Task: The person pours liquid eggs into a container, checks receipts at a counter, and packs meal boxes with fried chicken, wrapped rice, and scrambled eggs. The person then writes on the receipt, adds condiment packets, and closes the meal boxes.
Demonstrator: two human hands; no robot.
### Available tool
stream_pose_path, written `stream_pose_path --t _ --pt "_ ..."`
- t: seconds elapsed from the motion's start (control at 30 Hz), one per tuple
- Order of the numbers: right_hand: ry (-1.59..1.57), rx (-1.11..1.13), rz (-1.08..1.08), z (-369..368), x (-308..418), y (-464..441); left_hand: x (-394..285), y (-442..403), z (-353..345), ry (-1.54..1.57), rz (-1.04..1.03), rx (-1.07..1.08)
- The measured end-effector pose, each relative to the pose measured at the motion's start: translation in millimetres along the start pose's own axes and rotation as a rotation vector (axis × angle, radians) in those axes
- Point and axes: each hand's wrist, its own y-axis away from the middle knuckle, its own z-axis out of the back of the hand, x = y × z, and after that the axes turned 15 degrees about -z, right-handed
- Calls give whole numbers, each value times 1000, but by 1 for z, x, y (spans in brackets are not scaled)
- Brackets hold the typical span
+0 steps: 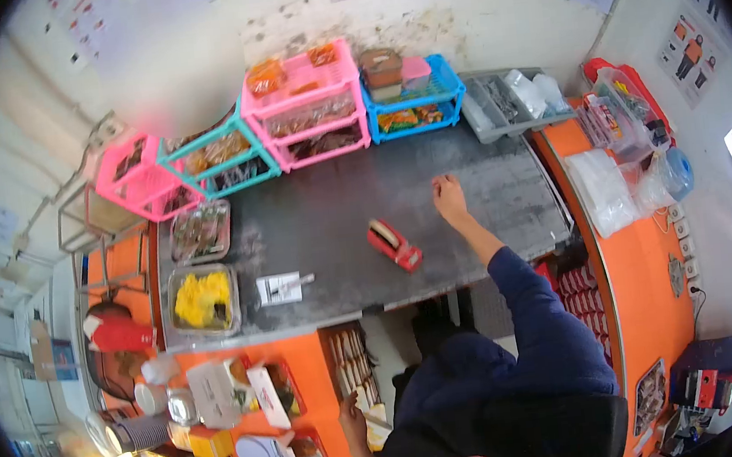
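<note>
My right hand (pixel 448 196) rests on or just above the dark tabletop (pixel 336 196), its fingers curled; whatever they may hold is too small to make out. To its lower left lies a red tape dispenser (pixel 395 245). My left hand (pixel 352 417) is low in the view, beside the orange counter, its fingers round a pale, flat item (pixel 374 419) that looks like a packet or paper. A white printed paper (pixel 279 289) with a pen-like item on it lies left of the dispenser. Further left sits a clear tub of yellow pieces (pixel 202 301).
Pink (pixel 316 79), teal and blue stacked baskets (pixel 413 99) with packets line the wall. A grey crate (pixel 513 104) stands right of them. Jars, cups and boxes crowd the orange counter (pixel 307 350) at lower left. Plastic bags (pixel 602 191) lie on the right counter.
</note>
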Motion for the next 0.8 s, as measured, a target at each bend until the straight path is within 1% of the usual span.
stream_pose_path --t 0.03,0.07,0.1,0.17,0.2,0.23,0.27,0.3,0.37,0.4,0.43,0.5,0.6,0.73,0.8 --pt "138 2 14 -15 -24 -38 -22 -18 -6 -2 -14 3" --pt "273 0 28 -26 -34 -78 -42 -39 -15 -78 -75 56" --pt "266 -11 26 -30 -32 -112 -55 -59 -27 -154 -129 107" --pt "363 18 38 -44 -33 -169 -63 -86 -49 -244 -172 173" --pt "360 20 31 -63 -47 -202 -70 -99 -59 -193 -131 210" --pt "354 -33 88 -84 -60 -234 -77 -109 -67 -229 -41 316" --pt "349 -85 147 -103 -73 -264 -85 -119 -73 -218 3 350" --pt "347 -75 142 -104 -70 -286 -93 -130 -78 -210 28 356" --pt "639 154 140 -109 -67 -324 -109 -145 -85 -206 83 349" --pt "771 222 224 -120 -79 -344 -115 -150 -88 -209 114 342" --pt "620 98 207 -149 -117 -358 -123 -154 -90 -210 143 333" --pt "436 9 134 -155 -134 -378 -135 -161 -90 -218 193 315" --pt "404 21 66 -145 -128 -391 -152 -169 -92 -232 268 282" --pt "374 34 81 -145 -127 -387 -162 -177 -98 -250 305 252" --pt "311 41 95 -143 -124 -380 -166 -181 -101 -254 298 245"
